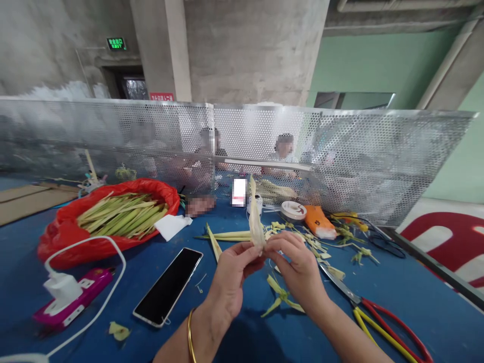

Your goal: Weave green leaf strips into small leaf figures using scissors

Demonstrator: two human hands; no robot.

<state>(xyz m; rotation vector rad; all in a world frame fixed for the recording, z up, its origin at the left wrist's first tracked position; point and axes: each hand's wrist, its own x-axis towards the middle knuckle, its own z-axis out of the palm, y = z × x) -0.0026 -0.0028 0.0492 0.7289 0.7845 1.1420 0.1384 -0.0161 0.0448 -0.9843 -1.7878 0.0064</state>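
A pale, cream-coloured leaf strip (256, 217), husk-like, stands upright between my hands above the blue table. My left hand (236, 269) is closed, pinching its lower end between thumb and fingers. From the other side my right hand (293, 262) closes on the same lower end, fingertips meeting those of the left. Exactly how the strip is folded there is hidden by the fingers. Below my right hand lies a star-shaped piece of green leaf (280, 295). Long leaf strips (230, 235) rest behind my left hand.
Scissors (355, 300) with red and yellow handles lie at right. At left are a phone (170, 285), a purple power strip (75, 300) and a red bag (56, 242) of leaves. A tape roll (294, 210) and orange packet (319, 221) stand before a perforated metal screen (260, 131); people sit behind it.
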